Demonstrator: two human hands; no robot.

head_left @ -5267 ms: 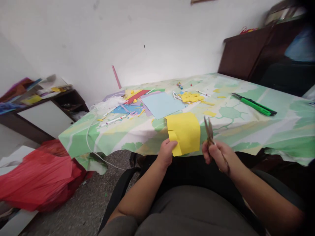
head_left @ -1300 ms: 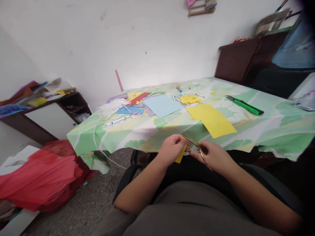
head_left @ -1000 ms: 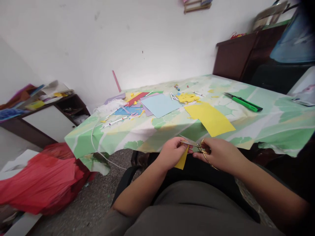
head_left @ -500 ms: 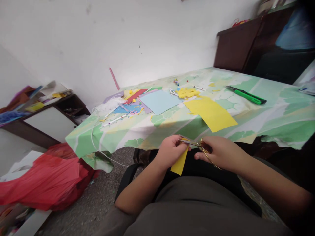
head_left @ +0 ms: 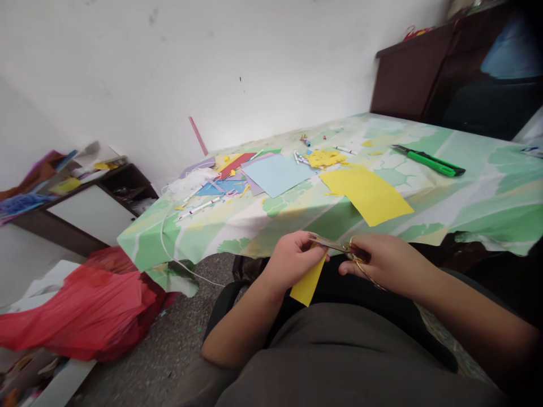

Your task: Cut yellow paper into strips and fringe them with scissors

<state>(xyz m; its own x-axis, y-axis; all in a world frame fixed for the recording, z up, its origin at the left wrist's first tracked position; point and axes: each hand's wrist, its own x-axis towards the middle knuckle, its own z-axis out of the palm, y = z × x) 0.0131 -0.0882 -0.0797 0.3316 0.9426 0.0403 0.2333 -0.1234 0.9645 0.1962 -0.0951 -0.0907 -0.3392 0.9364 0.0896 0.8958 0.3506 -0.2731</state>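
My left hand (head_left: 292, 259) is closed on a yellow paper strip (head_left: 309, 285), whose lower end hangs below the fingers over my lap. My right hand (head_left: 377, 259) grips gold-handled scissors (head_left: 345, 250), with the thumb and fingers at the handle loops. The scissor blades point left and lie across the top of the strip, close to my left fingertips. Just how far the blades are apart is hard to see. Beyond my hands, a larger yellow sheet (head_left: 369, 195) droops over the table's front edge.
On the patterned tablecloth (head_left: 297, 220) lie a green utility knife (head_left: 430, 162), a light blue sheet (head_left: 275, 174), yellow scraps (head_left: 326, 159), white string (head_left: 190, 182) and several markers. A white cord (head_left: 162, 237) hangs off the left edge. A red plastic bag (head_left: 93, 305) stands at the left.
The lower end of the yellow strip has swung slightly left and down. My hands stay nearly in place at the strip's top, and the whole view has shifted a little.
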